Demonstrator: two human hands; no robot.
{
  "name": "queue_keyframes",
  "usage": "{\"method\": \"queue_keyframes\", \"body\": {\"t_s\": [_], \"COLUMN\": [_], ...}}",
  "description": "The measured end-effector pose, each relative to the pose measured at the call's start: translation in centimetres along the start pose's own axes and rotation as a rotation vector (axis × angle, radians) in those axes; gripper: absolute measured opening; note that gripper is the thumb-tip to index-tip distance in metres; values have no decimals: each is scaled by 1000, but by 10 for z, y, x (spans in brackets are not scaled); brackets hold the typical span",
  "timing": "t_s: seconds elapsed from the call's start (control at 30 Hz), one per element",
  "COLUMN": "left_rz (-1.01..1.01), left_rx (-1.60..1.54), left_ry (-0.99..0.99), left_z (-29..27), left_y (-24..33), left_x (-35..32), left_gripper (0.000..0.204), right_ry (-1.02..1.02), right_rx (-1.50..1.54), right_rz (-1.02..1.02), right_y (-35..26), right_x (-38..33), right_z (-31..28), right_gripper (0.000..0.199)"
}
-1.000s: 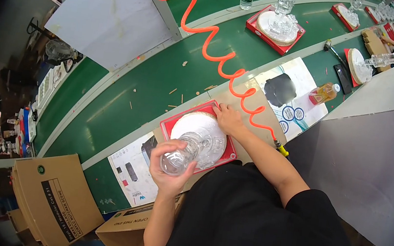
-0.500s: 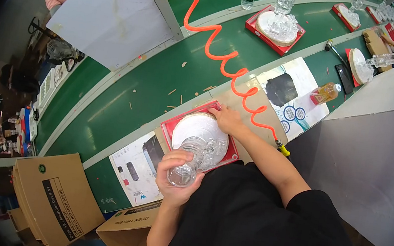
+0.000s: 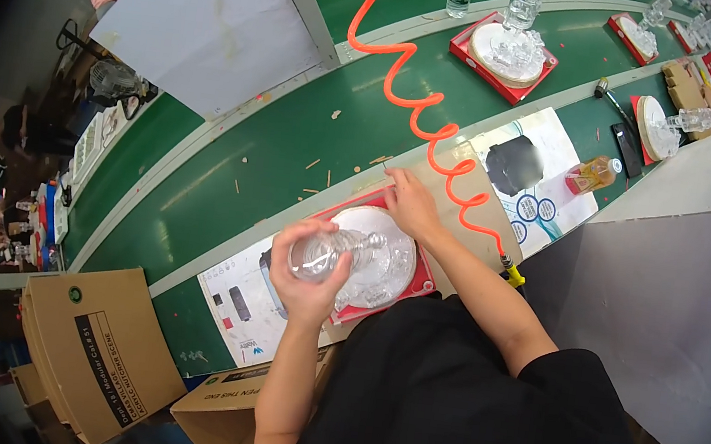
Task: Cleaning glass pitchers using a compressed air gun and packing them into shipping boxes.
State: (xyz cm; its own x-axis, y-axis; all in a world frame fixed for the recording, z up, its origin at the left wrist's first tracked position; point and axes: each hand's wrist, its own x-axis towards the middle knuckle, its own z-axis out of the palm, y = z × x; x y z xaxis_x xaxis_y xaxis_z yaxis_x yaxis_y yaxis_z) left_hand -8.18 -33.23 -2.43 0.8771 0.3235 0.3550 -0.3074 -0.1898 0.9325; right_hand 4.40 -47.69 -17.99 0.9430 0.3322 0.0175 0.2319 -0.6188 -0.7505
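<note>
Bench (image 3: 295, 139): we work at a long green bench that runs from lower left to upper right, with pale strips along its edges.
Grey board (image 3: 211, 22): it leans at the far side of the bench, well beyond our red tray.
Cardboard boxes (image 3: 91, 349): they stand off the bench, down and left of the red tray.
Orange coiled hose (image 3: 414, 105): it hangs across the bench and ends just right of the red tray, passing over our right forearm.
Printed sheet (image 3: 242, 315): it lies flat, tucked under the near-left corner of the red tray.
Red tray (image 3: 420, 276): it sits on the bench right before us, carrying a round white disc (image 3: 391, 257) with clear glass parts on it.
Left hand (image 3: 307, 291): our fingers are wrapped around a clear glass piece (image 3: 325, 254), raised just above the left part of the red tray.
Right hand (image 3: 411, 207): it rests with fingers spread on the far-right corner of the red tray, pressing there and grasping nothing.
Second red tray (image 3: 505, 54): well beyond ours, up the bench, it carries a similar disc and glassware.
Amber bottle (image 3: 594, 173): it lies on another printed sheet, well right of our red tray.
</note>
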Motion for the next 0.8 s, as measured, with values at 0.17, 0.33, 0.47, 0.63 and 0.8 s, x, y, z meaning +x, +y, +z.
{"method": "queue_keyframes", "body": {"t_s": [0.17,0.33,0.47,0.63,0.8], "left_rz": [52,125,-8,9,18], "left_rx": [-8,51,130,31,10], "left_ry": [24,79,144,164,183], "left_z": [22,37,36,36,29], "left_y": [-12,-16,-15,-16,-20], "left_x": [31,43,42,42,38], "left_gripper": [55,63,52,46,45], "right_ry": [-46,-53,-56,-14,-25], "right_rx": [35,85,55,66,2], "right_rz": [367,446,460,450,412], "right_y": [-5,11,1,7,11], "right_x": [22,21,20,22,18], "right_z": [14,34,26,25,31], "right_gripper": [87,102,98,88,78]}}
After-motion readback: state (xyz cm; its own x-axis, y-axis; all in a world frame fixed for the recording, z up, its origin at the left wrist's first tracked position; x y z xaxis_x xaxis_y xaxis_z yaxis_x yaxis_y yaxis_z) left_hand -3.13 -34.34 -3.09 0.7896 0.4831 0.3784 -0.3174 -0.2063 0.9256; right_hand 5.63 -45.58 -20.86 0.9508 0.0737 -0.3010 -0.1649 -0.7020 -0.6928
